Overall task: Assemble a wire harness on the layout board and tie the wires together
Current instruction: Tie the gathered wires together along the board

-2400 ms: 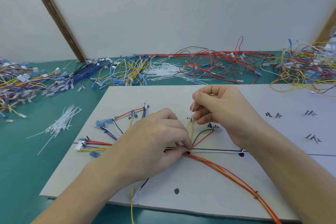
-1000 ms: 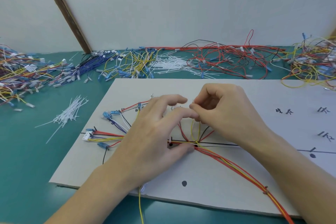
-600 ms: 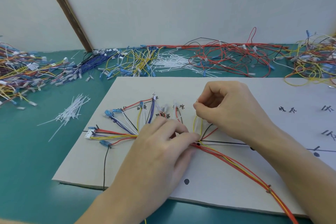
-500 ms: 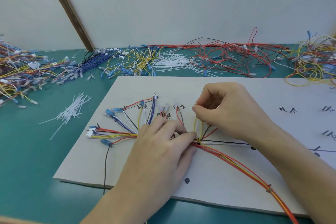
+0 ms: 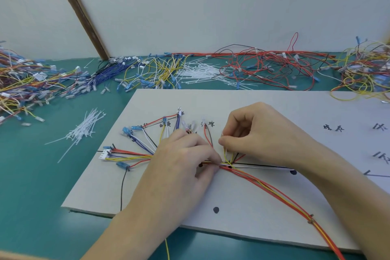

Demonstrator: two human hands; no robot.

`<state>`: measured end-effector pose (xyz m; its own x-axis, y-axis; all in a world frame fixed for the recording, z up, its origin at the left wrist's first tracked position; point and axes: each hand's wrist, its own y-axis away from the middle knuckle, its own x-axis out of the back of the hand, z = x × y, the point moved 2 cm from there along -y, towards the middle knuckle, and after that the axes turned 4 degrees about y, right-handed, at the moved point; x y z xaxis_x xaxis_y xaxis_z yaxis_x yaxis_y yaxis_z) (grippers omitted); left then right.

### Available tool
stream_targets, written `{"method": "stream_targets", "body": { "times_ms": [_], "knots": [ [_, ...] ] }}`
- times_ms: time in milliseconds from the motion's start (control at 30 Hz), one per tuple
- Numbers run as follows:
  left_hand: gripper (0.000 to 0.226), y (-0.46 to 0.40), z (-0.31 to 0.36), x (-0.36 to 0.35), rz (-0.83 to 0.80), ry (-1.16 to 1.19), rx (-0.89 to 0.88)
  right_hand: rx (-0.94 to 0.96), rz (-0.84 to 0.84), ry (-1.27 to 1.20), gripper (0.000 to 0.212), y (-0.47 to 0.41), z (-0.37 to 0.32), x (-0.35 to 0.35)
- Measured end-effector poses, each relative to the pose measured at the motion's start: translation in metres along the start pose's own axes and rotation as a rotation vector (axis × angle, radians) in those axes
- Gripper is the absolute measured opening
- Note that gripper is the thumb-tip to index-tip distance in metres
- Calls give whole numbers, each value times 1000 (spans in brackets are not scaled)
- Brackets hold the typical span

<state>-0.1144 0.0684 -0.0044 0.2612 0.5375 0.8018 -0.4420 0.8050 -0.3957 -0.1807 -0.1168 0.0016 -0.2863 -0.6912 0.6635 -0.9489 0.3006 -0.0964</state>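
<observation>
Head view: the wire harness (image 5: 226,163) lies fanned on the layout board (image 5: 253,196), on the green worktop (image 5: 31,186). Left hand (image 5: 179,167) pinches the bundled wires at the junction. Right hand (image 5: 259,133) pinches a yellow wire (image 5: 225,154) just above it.

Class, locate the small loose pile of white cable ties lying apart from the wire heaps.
In the head view, the cable ties lie on the green table, left of the layout board and in front of the multicoloured wire heap.
</observation>
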Motion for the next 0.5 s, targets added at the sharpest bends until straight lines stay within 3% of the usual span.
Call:
{"method": "stream_targets", "body": {
  "times_ms": [200, 500],
  "knots": [
    [4, 8, 7, 1, -21, -80, -23, -23, -125, -50, 12, 1, -2, 3],
    [24, 12, 1, 9, -227, -43, -21, -45, -245, -65, 8, 3, -4, 7]
  ]
}}
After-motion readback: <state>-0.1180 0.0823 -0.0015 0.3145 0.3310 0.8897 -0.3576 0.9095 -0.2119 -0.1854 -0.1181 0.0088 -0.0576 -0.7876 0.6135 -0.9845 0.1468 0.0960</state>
